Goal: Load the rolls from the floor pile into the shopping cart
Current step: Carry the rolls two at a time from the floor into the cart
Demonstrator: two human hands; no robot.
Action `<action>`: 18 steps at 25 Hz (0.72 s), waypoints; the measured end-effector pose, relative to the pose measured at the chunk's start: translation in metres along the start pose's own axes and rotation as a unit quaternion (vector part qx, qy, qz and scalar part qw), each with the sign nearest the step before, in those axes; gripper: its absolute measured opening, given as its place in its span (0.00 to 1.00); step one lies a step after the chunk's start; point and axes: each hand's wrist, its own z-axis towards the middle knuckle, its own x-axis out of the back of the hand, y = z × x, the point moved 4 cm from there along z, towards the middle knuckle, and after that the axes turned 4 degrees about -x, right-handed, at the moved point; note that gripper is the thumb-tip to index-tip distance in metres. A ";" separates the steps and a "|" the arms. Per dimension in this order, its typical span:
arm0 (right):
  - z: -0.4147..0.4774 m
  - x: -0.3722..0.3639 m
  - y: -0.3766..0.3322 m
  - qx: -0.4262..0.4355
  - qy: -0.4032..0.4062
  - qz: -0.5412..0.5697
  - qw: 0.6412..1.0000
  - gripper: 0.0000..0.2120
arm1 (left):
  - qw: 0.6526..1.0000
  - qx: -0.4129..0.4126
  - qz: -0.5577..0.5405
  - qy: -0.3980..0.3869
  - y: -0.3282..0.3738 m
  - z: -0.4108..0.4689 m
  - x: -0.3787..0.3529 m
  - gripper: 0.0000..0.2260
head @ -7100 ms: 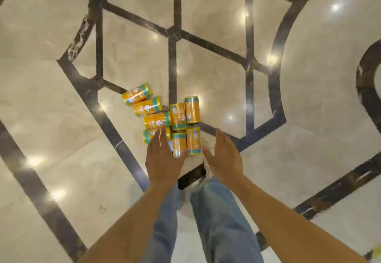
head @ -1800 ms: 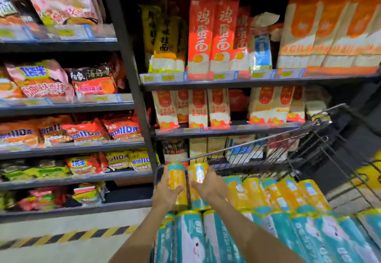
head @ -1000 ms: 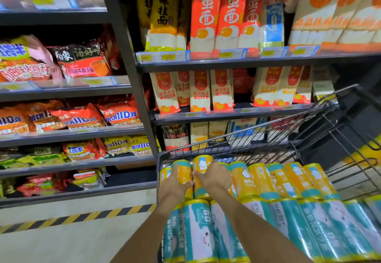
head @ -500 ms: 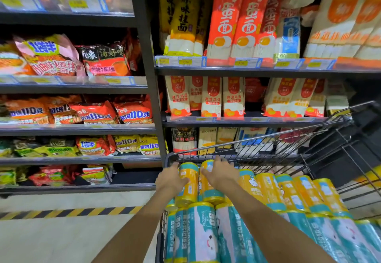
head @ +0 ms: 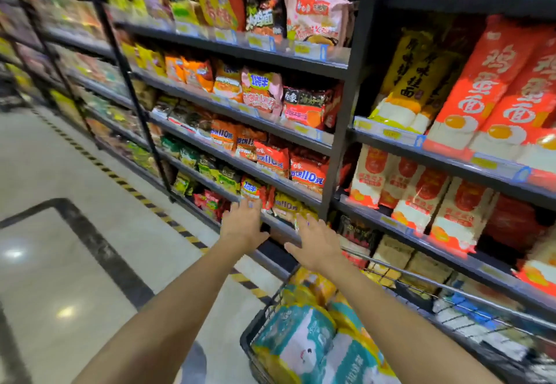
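Both arms are bare right down to the wrists, and the left hand (head: 243,227) and right hand (head: 316,245) are bare too. Low down shows a rounded grey-blue patch (head: 195,362), clothing or shoe, too blurred to tell.

Reads as a supermarket aisle. Shows long black metal shelving (head: 340,112) stocked in rows with packaged noodles (head: 307,170), price labels (head: 391,133) clipped along the shelf edges. Has a wire shopping cart (head: 421,280) just beside the shelving, a polished stone floor (head: 60,173), and a yellow-black stripe (head: 144,200) along the shelf base.

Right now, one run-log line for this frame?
left hand: open, empty | right hand: open, empty | rolls: in shopping cart | contact: none
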 end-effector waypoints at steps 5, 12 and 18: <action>-0.009 -0.002 -0.116 0.184 -0.011 -0.012 0.983 0.35 | 0.984 0.178 -0.006 0.023 -0.114 -0.104 0.014 0.31; -0.046 -0.024 -0.307 0.371 -0.035 -0.028 0.928 0.36 | 0.919 0.388 -0.028 0.063 -0.253 -0.245 0.017 0.33; -0.073 -0.058 -0.470 0.463 -0.089 -0.026 0.881 0.32 | 0.871 0.485 -0.040 0.067 -0.372 -0.336 0.011 0.33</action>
